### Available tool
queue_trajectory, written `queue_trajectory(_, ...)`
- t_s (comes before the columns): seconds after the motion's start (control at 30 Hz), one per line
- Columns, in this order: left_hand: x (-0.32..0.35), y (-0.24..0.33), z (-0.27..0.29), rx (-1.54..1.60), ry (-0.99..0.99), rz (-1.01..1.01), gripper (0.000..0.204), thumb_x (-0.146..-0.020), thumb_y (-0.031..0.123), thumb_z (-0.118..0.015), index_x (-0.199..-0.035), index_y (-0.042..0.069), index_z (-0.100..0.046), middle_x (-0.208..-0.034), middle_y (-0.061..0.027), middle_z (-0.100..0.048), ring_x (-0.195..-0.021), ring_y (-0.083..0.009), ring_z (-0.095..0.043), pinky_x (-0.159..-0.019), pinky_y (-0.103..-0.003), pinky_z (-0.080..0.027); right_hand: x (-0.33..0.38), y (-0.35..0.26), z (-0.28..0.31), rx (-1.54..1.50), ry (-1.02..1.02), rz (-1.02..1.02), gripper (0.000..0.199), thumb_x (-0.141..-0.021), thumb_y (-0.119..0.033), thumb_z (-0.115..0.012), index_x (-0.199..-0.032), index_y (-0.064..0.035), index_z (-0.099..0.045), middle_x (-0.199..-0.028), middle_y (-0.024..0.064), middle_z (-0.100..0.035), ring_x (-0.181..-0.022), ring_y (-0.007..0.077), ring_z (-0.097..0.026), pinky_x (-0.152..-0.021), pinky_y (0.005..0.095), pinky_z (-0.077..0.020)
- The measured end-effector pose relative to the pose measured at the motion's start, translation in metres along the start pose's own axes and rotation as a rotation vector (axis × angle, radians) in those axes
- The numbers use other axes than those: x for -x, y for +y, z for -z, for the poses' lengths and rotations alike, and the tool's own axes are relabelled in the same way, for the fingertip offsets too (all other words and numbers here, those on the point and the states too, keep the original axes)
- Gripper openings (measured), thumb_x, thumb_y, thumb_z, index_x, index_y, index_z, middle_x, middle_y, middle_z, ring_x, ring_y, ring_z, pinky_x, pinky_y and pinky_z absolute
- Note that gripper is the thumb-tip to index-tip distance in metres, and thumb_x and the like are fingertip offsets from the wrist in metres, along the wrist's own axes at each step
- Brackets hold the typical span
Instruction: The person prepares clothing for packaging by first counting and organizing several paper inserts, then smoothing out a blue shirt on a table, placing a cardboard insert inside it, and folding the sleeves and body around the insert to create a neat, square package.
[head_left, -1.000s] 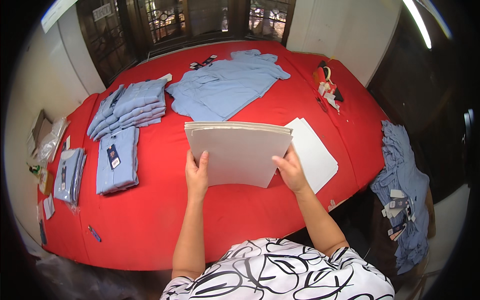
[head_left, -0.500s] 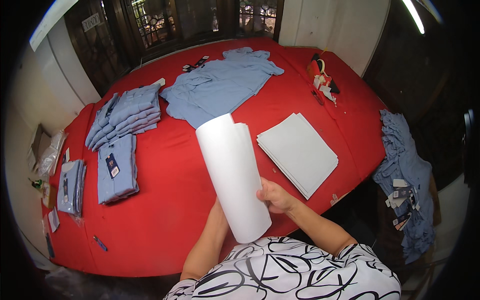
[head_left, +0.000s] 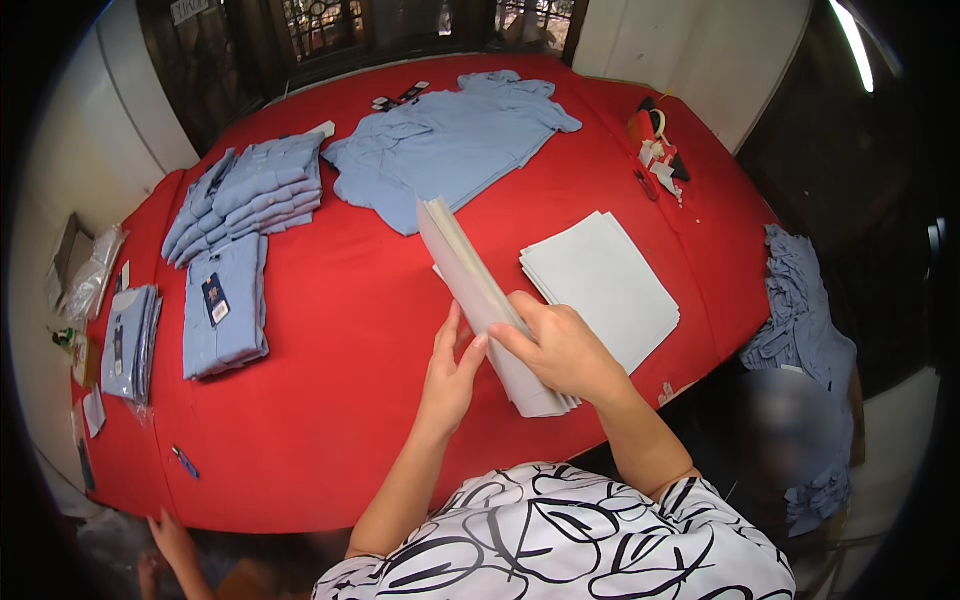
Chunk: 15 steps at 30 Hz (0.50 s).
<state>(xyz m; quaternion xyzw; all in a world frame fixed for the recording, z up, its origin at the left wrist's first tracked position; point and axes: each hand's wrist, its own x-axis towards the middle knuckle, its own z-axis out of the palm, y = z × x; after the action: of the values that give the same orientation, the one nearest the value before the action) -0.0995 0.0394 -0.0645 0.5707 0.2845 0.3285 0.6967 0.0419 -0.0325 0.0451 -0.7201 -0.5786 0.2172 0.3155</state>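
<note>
I hold a thick stack of pale grey card sheets [head_left: 470,285] on edge over the red table [head_left: 350,330]. My right hand [head_left: 560,345] grips the stack near its lower end. My left hand [head_left: 452,370] rests its fingers against the stack's left face. A second pile of the same sheets [head_left: 610,285] lies flat just to the right of the held stack.
An unfolded blue shirt [head_left: 450,140] lies at the far middle. A stack of folded blue shirts [head_left: 250,195] and a single folded one [head_left: 225,305] sit left. Bagged shirts [head_left: 130,340] lie at the left edge. Small tools and tags [head_left: 655,150] sit far right. Blue garments [head_left: 800,310] hang at the right.
The stack was held flat facing me, then turned upright; now it stands on edge, tilted away. My left hand has come back against its left face.
</note>
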Motion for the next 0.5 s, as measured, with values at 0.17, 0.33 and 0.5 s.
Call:
queue_trajectory(0.17, 0.027, 0.044, 0.013, 0.175, -0.030, 0.086, 0.085, -0.099, 0.030, -0.059, -0.158, 0.013, 0.000, -0.158, -0.0161, -0.021, -0.141, -0.0320, -0.035, -0.101, -0.046, -0.049, -0.013, -0.017, -0.015, -0.040, -0.197, -0.002, 0.042, -0.095, -0.038, -0.060, -0.099, 0.0032, -0.064, -0.071, 0.0185, -0.064, -0.066, 0.0296, -0.066, -0.065, 0.0392, -0.0506)
queue_trajectory(0.33, 0.043, 0.031, 0.036, 0.481, -0.102, 0.113, 0.082, -0.097, 0.021, -0.061, -0.157, 0.015, -0.006, -0.152, -0.0134, -0.029, -0.138, -0.0284, -0.038, -0.102, -0.044, -0.048, -0.005, -0.019, -0.039, 0.025, -0.203, 0.188, 0.039, -0.098, -0.033, -0.055, -0.106, 0.0043, -0.063, -0.092, 0.0218, -0.066, -0.084, 0.0357, -0.066, -0.075, 0.0432, -0.0520)
queue_trajectory(0.5, 0.045, -0.031, 0.043, 0.770, -0.061, 0.002, 0.073, -0.092, 0.009, -0.059, -0.153, 0.013, -0.019, -0.149, -0.0112, -0.035, -0.137, -0.0249, -0.038, -0.110, -0.046, -0.039, -0.005, -0.001, -0.079, 0.167, -0.203, 0.255, 0.037, -0.097, -0.025, -0.056, -0.119, 0.0042, -0.061, -0.111, 0.0231, -0.065, -0.099, 0.0377, -0.064, -0.086, 0.0442, -0.0510)
